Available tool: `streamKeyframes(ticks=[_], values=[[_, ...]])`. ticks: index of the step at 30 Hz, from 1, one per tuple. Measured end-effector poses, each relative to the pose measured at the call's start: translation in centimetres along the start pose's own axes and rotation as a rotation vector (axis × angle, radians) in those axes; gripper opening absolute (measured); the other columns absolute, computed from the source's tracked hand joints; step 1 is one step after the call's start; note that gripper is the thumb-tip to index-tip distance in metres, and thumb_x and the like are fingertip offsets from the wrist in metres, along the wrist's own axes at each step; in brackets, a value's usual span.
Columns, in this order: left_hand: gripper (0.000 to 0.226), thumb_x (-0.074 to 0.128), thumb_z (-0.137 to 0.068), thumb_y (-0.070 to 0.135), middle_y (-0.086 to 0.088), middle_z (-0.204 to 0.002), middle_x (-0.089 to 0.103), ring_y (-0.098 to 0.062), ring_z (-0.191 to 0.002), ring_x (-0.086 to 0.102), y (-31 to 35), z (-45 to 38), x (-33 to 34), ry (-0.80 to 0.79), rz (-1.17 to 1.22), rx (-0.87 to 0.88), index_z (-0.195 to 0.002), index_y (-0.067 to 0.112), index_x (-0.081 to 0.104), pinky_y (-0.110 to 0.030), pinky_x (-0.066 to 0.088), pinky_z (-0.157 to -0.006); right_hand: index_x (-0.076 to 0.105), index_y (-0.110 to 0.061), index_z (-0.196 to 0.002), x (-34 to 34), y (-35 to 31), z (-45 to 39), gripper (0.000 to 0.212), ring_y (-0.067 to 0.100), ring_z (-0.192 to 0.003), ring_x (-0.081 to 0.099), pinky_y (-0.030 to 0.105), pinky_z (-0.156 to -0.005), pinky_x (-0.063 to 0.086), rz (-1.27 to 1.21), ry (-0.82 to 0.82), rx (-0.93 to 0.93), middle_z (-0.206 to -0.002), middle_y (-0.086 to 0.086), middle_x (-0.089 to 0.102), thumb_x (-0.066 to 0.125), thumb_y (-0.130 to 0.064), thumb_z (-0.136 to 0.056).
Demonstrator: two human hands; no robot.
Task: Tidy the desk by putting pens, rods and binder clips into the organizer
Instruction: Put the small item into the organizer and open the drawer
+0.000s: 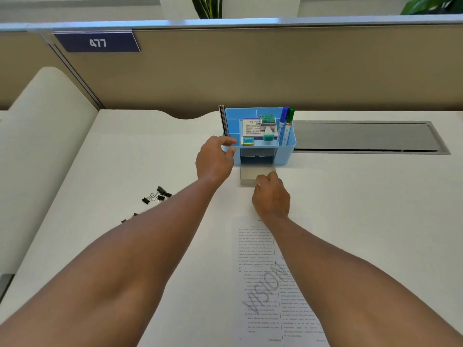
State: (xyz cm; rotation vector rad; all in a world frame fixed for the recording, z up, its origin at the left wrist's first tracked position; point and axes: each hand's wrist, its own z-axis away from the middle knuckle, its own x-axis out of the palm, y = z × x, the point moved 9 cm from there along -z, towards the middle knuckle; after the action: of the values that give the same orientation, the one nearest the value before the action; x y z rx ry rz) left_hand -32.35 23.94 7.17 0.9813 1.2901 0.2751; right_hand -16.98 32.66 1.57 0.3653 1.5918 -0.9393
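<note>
Desk (350, 196): drawer (253, 172) under right fingers (263, 177).

white desk (350, 196) | organizer (288, 144) | binder clips (157, 195) | printed sheet (258, 271)

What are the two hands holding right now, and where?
The left hand grips the blue organizer at its front left corner. The right hand holds the grey drawer by its front edge.
</note>
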Motion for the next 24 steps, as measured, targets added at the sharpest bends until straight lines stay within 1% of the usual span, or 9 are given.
streamKeyframes(ticks=[4,6,9,11,13,16,18,21,24], values=[[0.019,0.065,-0.094,0.029,0.009,-0.117,0.065,-0.013,-0.097,0.064,-0.8,0.9,-0.6,0.008,-0.028,-0.01,-0.112,0.031,0.067,-0.021,0.047,-0.075,0.06,-0.015,-0.121,-0.2,0.3,0.7,0.026,0.022,-0.1,0.057,0.033,-0.083,0.055,-0.018,-0.002,0.017,-0.118,0.006,0.055,0.05,-0.019,-0.097],[0.02,0.065,-0.094,0.028,0.009,-0.116,0.066,-0.013,-0.096,0.064,-1.2,1.3,-0.9,0.005,-0.032,-0.016,-0.113,0.03,0.068,-0.021,0.047,-0.077,0.059,-0.015,-0.124,-0.2,0.4,1.0,0.029,0.022,-0.104,0.057,0.033,-0.085,0.053,-0.031,-0.005,0.025,-0.121,0.006,0.054,0.051,-0.019,-0.097],[0.019,0.065,-0.094,0.027,0.01,-0.114,0.067,-0.011,-0.094,0.064,-2.1,2.1,-1.2,0.001,-0.049,-0.028,-0.113,0.031,0.068,-0.019,0.044,-0.074,0.052,-0.015,-0.133,-0.6,0.2,1.4,0.037,0.023,-0.109,0.056,0.033,-0.088,0.051,-0.062,-0.002,0.023,-0.126,0.007,0.052,0.051,-0.016,-0.096],[0.017,0.064,-0.095,0.027,0.013,-0.111,0.067,-0.008,-0.091,0.063,-3.2,2.6,-1.7,0.001,-0.067,-0.045,-0.11,0.033,0.068,-0.018,0.041,-0.071,0.05,-0.015,-0.135,-0.9,-0.2,1.5,0.04,0.023,-0.109,0.056,0.033,-0.088,0.05,-0.08,0.01,0.018,-0.126,0.007,0.052,0.053,-0.015,-0.095],[0.016,0.063,-0.094,0.028,0.017,-0.106,0.066,-0.007,-0.087,0.063,-4.8,3.2,-2.3,0.0,-0.077,-0.075,-0.106,0.035,0.069,-0.02,0.039,-0.068,0.053,-0.014,-0.132,-1.2,-1.3,1.6,0.036,0.023,-0.106,0.058,0.032,-0.087,0.051,-0.093,0.033,-0.009,-0.125,0.006,0.053,0.053,-0.017,-0.096],[0.017,0.061,-0.092,0.026,0.017,-0.103,0.066,-0.007,-0.084,0.063,-7.9,4.1,-3.6,-0.001,-0.097,-0.137,-0.103,0.036,0.068,-0.025,0.04,-0.072,0.059,-0.013,-0.125,-0.9,-3.7,2.0,0.03,0.023,-0.099,0.061,0.035,-0.082,0.054,-0.157,0.054,-0.112,-0.118,0.005,0.059,0.049,-0.021,-0.098],[0.018,0.061,-0.091,0.025,0.016,-0.105,0.065,-0.008,-0.086,0.063,-10.1,4.5,-4.6,-0.001,-0.108,-0.187,-0.103,0.036,0.067,-0.027,0.041,-0.073,0.062,-0.014,-0.12,0.1,-5.4,2.3,0.028,0.022,-0.095,0.062,0.036,-0.08,0.055,-0.232,0.022,-0.18,-0.114,0.003,0.06,0.05,-0.021,-0.096],[0.021,0.062,-0.09,0.025,0.015,-0.109,0.064,-0.01,-0.093,0.063,-13.4,5.0,-6.3,-0.006,-0.146,-0.264,-0.109,0.034,0.066,-0.028,0.041,-0.076,0.065,-0.016,-0.113,2.1,-7.9,2.9,0.024,0.021,-0.09,0.061,0.035,-0.076,0.053,-0.294,-0.056,-0.25,-0.11,0.0,0.059,0.052,-0.02,-0.094],[0.028,0.065,-0.088,0.024,0.009,-0.114,0.062,-0.013,-0.103,0.062,-16.4,5.4,-7.8,-0.019,-0.19,-0.316,-0.114,0.031,0.065,-0.029,0.043,-0.08,0.064,-0.018,-0.114,4.3,-10.0,3.6,0.024,0.021,-0.093,0.06,0.031,-0.078,0.049,-0.318,-0.194,-0.292,-0.112,0.0,0.056,0.056,-0.022,-0.092]])
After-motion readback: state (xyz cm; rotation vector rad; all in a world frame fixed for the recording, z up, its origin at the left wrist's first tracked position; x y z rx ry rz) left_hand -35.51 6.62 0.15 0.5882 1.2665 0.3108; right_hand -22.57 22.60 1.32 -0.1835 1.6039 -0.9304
